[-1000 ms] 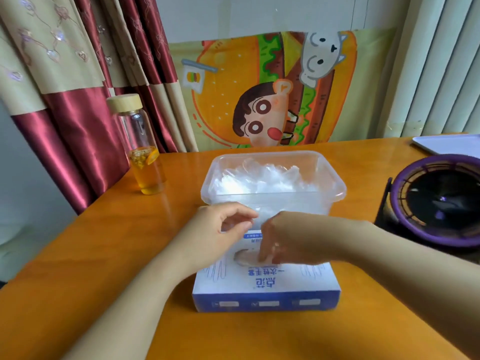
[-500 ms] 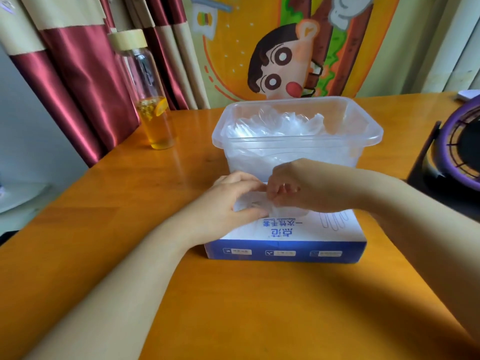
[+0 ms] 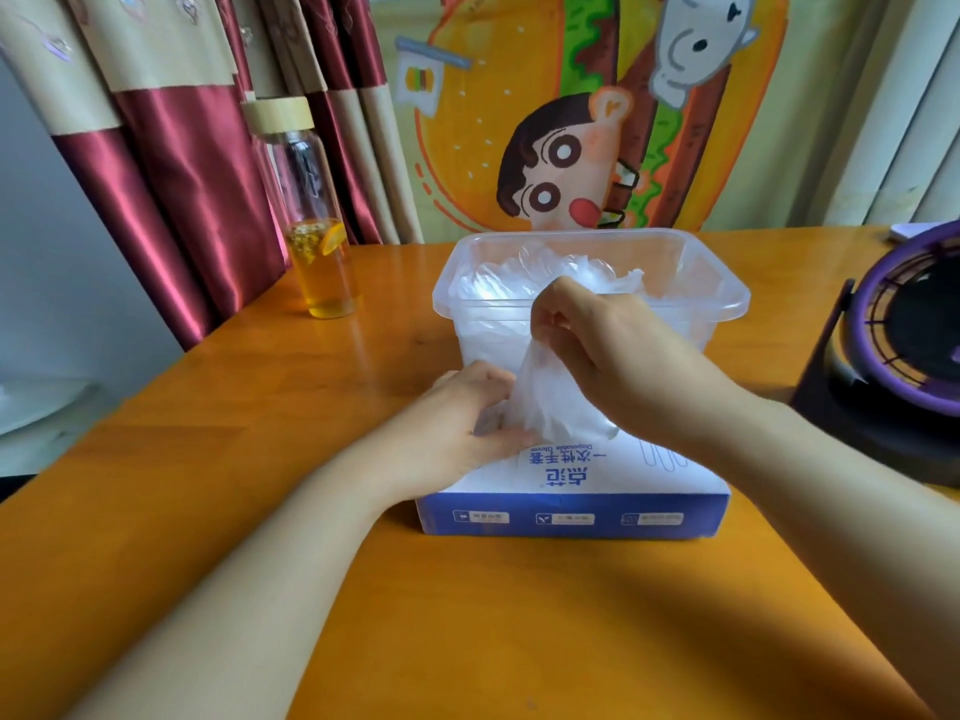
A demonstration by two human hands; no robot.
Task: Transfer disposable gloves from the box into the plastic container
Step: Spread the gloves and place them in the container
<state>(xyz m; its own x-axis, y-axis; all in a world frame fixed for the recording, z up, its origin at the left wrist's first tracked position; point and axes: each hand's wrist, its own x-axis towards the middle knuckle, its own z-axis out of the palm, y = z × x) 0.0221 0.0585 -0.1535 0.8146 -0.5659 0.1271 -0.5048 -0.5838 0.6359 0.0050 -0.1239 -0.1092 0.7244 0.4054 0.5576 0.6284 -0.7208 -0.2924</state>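
Since the previous frame, the right hand (image 3: pixel 597 345) has risen from the slot of the box (image 3: pixel 571 517), drawing a clear glove (image 3: pixel 550 402) up with it; the left hand (image 3: pixel 467 423) stays at the slot. Right fingers (image 3: pixel 545 324) are clamped together on the glove's upper end, level with the near wall of the plastic container (image 3: pixel 727 304); the glove's lower end trails into the box. Left fingers (image 3: pixel 488 387) curl at the slot edge against film; whether they pinch it or merely press the box down cannot be told. The box lies on the desk (image 3: pixel 260 407) just in front of the container, which already holds a heap of gloves (image 3: pixel 519 283). For a clean step: keep the box pinned, pull straight up until the tail is free so no second glove follows, then carry over the rim and release above the heap. A bottle (image 3: pixel 317 241) stands well apart at left.
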